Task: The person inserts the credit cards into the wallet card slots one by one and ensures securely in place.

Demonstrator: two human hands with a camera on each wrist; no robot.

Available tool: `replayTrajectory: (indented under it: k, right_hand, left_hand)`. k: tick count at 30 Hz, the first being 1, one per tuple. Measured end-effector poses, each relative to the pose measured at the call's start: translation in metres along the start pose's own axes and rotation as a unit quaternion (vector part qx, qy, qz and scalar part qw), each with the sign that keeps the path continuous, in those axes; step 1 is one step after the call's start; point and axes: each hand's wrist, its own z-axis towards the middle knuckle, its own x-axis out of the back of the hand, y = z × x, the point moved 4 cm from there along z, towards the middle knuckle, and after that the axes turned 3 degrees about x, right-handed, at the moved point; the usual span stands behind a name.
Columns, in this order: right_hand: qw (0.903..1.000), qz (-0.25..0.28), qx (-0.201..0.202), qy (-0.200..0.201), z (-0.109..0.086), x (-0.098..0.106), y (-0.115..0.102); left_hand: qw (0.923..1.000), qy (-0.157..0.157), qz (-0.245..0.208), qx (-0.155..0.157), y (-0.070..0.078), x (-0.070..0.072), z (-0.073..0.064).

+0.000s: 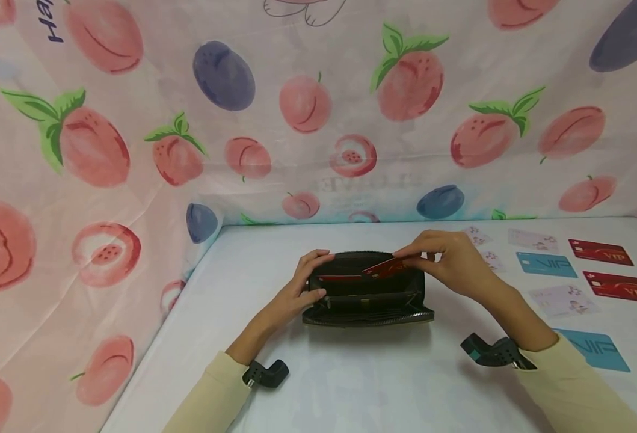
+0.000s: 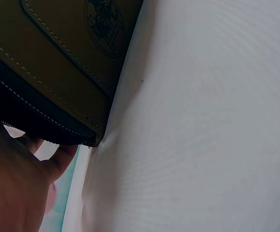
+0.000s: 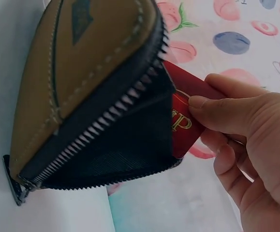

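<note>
A dark zip-around wallet (image 1: 369,317) stands unzipped on the white table, its inner pockets facing up. Its outer side shows brown leather (image 2: 67,63) with white stitching in the left wrist view. My left hand (image 1: 288,296) grips the wallet's left end, thumb at the front and fingers behind. Between thumb and fingers, my right hand (image 1: 456,264) pinches a red VIP card (image 1: 384,269), tilted, its lower left part inside the wallet mouth. The same red card (image 3: 182,118) shows gold letters in the right wrist view. Another red card (image 1: 341,278) sits in a slot at the left.
On the table at right lie two red VIP cards (image 1: 600,252), two blue VIP cards (image 1: 545,264) and several pale printed cards (image 1: 564,299). One blue card is partly behind the right forearm. A fruit-patterned cloth (image 1: 307,153) hangs behind and to the left.
</note>
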Motion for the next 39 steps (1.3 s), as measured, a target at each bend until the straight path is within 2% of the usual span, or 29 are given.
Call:
replayTrajectory:
  k: [4, 13, 39]
  right_hand:
    - [0.9999, 0.009, 0.011, 0.0, 0.001, -0.003, -0.002]
    - [0.9999, 0.013, -0.004, -0.008, 0.0, -0.006, 0.004]
    - [0.9973, -0.046, 0.057, -0.007, -0.004, -0.011, -0.002]
  left_hand:
    - [1.0, -0.002, -0.001, 0.002, 0.0, 0.0, 0.0]
    - [0.9999, -0.006, 0.002, -0.009, 0.0, 0.001, 0.0]
    - [1.0, -0.005, -0.005, -0.001, -0.001, -0.001, 0.0]
